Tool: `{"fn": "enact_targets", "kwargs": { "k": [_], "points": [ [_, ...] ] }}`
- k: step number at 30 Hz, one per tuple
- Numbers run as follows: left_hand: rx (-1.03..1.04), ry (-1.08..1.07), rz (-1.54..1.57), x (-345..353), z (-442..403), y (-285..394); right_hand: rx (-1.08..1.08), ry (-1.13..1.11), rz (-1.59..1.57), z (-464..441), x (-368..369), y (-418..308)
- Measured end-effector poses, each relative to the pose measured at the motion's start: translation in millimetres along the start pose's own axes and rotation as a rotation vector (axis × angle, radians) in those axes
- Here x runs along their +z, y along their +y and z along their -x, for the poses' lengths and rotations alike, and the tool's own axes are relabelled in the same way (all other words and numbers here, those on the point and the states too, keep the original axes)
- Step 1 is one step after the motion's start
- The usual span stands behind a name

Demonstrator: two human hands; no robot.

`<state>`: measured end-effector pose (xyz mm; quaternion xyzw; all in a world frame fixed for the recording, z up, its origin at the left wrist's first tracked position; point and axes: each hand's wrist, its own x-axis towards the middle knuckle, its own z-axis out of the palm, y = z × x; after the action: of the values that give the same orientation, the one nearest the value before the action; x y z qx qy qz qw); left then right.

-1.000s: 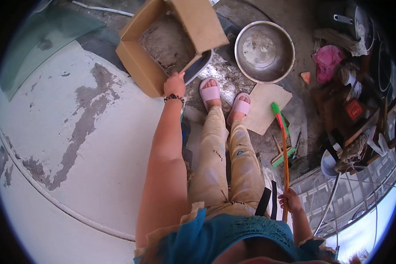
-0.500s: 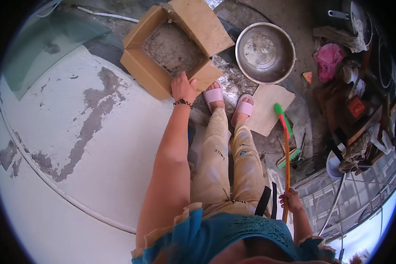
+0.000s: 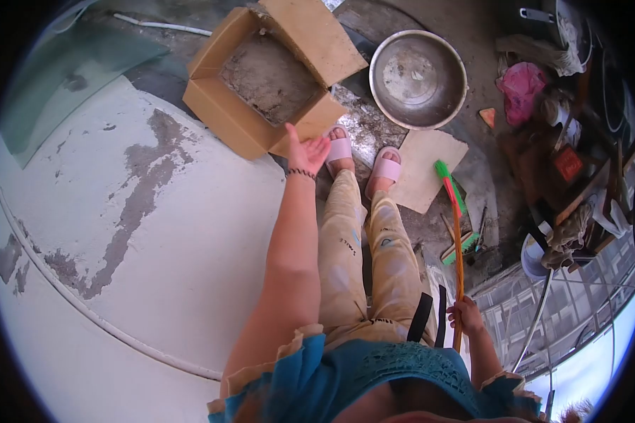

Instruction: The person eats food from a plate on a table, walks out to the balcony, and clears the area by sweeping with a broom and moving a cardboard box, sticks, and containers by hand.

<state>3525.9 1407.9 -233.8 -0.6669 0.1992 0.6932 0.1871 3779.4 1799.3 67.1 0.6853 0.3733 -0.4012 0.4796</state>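
My left hand [image 3: 307,152] is open, palm turned up and fingers spread, at the near corner of an open cardboard box [image 3: 236,120]. Whether it still touches the box I cannot tell. Loose grey dirt shows inside the box walls. Down by my right hip, my right hand [image 3: 467,316] is wrapped round the orange handle of a broom [image 3: 458,261]. Its red neck and green head [image 3: 449,185] point away from me, over the edge of a flat beige board [image 3: 427,169].
A round metal basin [image 3: 418,81] stands right of the box. A second green brush head [image 3: 461,248] lies on the floor. Clutter with a pink plastic bag [image 3: 522,92] fills the right side. A peeling white wall [image 3: 212,233] and a glass sheet [image 3: 70,77] are at left.
My left hand has come off the box flap and turned palm up, slightly nearer to me. My right hand keeps its grip on the broom. The whole view has shifted a little.
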Motion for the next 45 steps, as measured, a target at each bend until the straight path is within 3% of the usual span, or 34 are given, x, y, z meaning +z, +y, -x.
{"fn": "enact_targets", "kwargs": {
  "k": [4, 7, 8, 11, 15, 18, 25, 31, 32, 34, 36, 38, 41, 45],
  "points": [
    [-0.028, 0.069, 0.227, 31.5, 1.0, 23.7, 0.006, 0.008, 0.007, -3.2, -0.3, 3.3],
    [0.045, -0.010, 0.352, 14.4, -56.9, 36.4, 0.003, 0.020, -0.003, -4.2, 0.3, 4.3],
    [0.112, 0.083, 0.329, 18.8, -59.9, 38.7, 0.003, 0.028, -0.011, -3.9, 0.5, 5.1],
    [0.226, -0.052, 0.440, 3.7, -73.7, 38.8, -0.041, 0.036, -0.098, 0.4, 1.7, 8.2],
    [0.338, -0.057, 0.321, -15.5, -61.4, 36.6, -0.087, 0.085, -0.237, 5.7, -11.8, 22.4],
    [0.336, 0.080, 0.293, -23.1, -50.3, 29.3, -0.126, 0.056, -0.399, 15.9, -18.0, 26.5],
    [0.319, 0.021, 0.186, -7.9, -28.5, 23.1, -0.178, -0.031, -0.477, 39.0, -16.6, 44.6],
    [0.125, -0.006, -0.610, -56.0, 37.0, -43.0, -0.299, -0.052, -0.481, 76.2, -11.0, 53.4],
    [0.085, -0.142, -0.953, -90.5, 23.7, -46.5, -0.316, -0.063, -0.478, 82.5, -10.9, 54.3],
    [0.641, -0.105, -1.719, -113.9, 66.5, -77.6, -0.349, -0.081, -0.473, 98.4, -7.6, 50.6],
    [0.522, -0.213, -2.085, -140.0, 87.6, -89.1, -0.425, -0.057, -0.396, 111.9, 1.4, 48.5],
    [0.380, -0.215, -2.073, -139.6, 128.7, -92.1, -0.459, -0.028, -0.346, 121.1, 5.2, 45.8],
    [0.440, -0.149, -2.007, -142.4, 155.5, -94.1, -0.639, -0.006, -0.153, 123.6, 9.1, 30.4],
    [0.381, -0.236, -2.051, -133.8, 156.7, -82.7, -0.735, -0.167, -0.049, 137.3, 31.5, -31.5]
  ]
}}
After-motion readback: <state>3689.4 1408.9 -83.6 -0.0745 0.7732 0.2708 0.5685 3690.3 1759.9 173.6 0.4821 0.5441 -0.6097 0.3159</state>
